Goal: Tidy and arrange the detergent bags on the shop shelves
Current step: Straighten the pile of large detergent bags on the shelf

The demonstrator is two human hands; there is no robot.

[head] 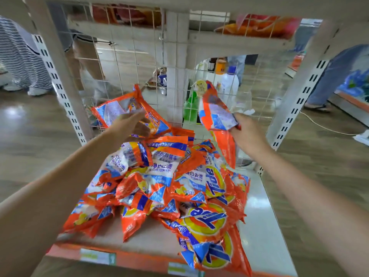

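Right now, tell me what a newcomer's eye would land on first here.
First, the messy heap of orange detergent bags covering the white shelf. Next, the two raised bags: the left hand holds a bag at the back near the wire grid, and the right hand grips another bag, lifted above the heap.

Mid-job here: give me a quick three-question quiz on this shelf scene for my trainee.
1. True or false: each hand holds a detergent bag.
2. Where is the pile? A) on the floor B) on the shelf C) in a basket
3. What stands behind the wire mesh, past the right hand?

Key
1. True: the left hand holds the left bag; the right hand pinches the right bag.
2. B
3. Bottles.
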